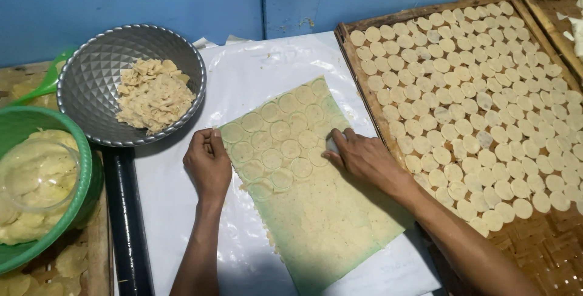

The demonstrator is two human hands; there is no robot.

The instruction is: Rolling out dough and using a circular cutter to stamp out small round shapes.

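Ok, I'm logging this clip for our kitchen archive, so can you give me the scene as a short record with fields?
Setting: white plastic sheet on a worktop by a blue wall
Left hand: rests on the left edge of the dough sheet
Right hand: presses a small round cutter, closed grip
Dough sheet: flat, pale, circles cut across its upper half, lower half uncut
Tray: woven, on the right, filled with dough discs
Metal bowl: upper left, holds dough scraps
Green bowl: far left, holds dough
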